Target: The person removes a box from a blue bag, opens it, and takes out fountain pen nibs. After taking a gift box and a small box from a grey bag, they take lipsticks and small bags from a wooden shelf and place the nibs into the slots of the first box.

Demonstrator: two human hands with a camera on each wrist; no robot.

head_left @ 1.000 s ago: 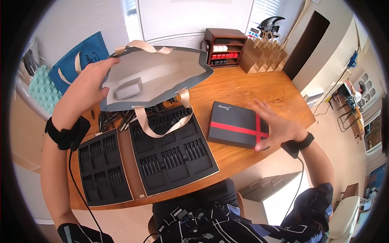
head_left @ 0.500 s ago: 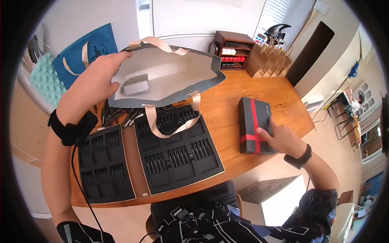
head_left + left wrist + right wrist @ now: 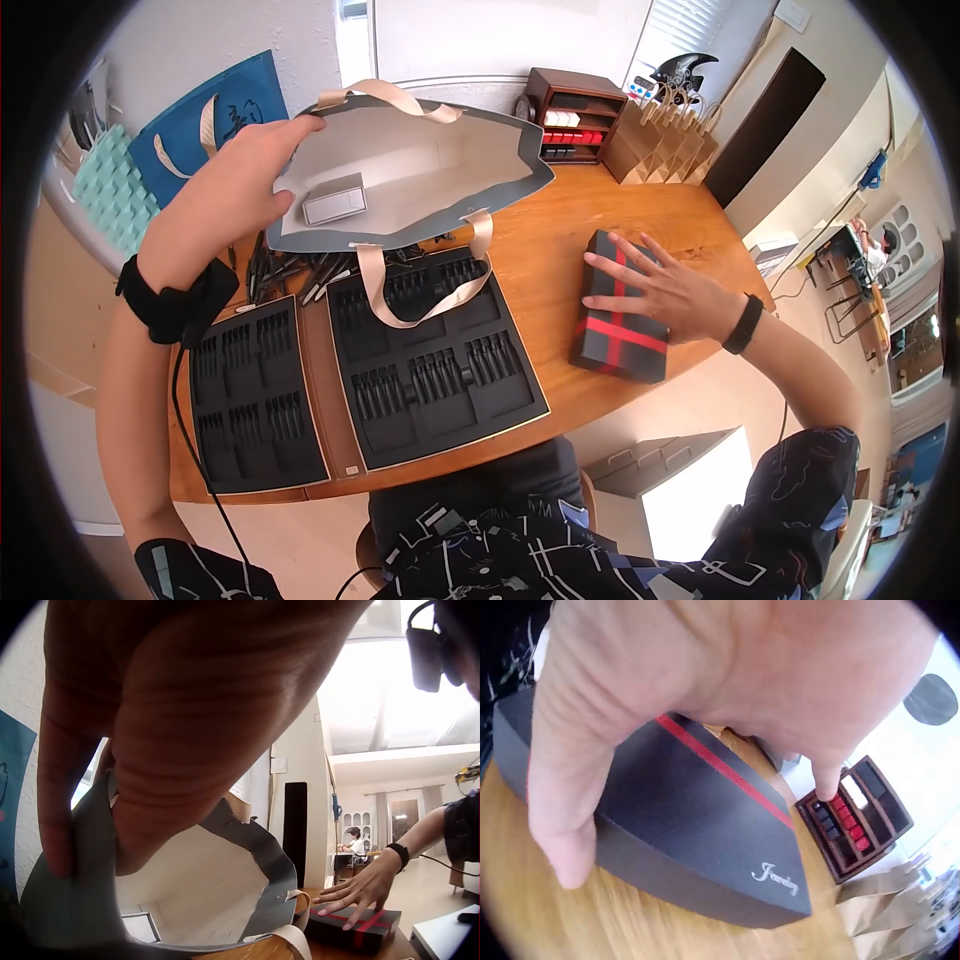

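Note:
My left hand [image 3: 235,165] pinches the left rim of a large grey paper bag [image 3: 440,165], thumb inside and fingers outside in the left wrist view. The bag's mouth gapes, and a small white-grey box [image 3: 335,203] lies inside. On the table at right is a dark gift box [image 3: 630,362] with crossed red ribbons. Over it spreads my right hand [image 3: 670,295], fingers straight and fanned across the lid towards its left edge. In the right wrist view, the thumb [image 3: 571,851] comes down past the box's side, near silver "Jewelry" lettering.
In front of the bag lies an opened case with black slotted inserts [image 3: 445,425], under a ribbon handle [image 3: 375,285]. Pens [image 3: 290,280] are heaped behind it. A blue bag [image 3: 175,125] stands left; a small brown shelf [image 3: 575,100] and kraft bags [image 3: 660,145] stand behind the wooden table [image 3: 560,215].
The gift box was turned about a quarter turn and moved right, then shifted slightly left. My right hand has spread its fingers over the lid. My left hand still holds the bag's rim.

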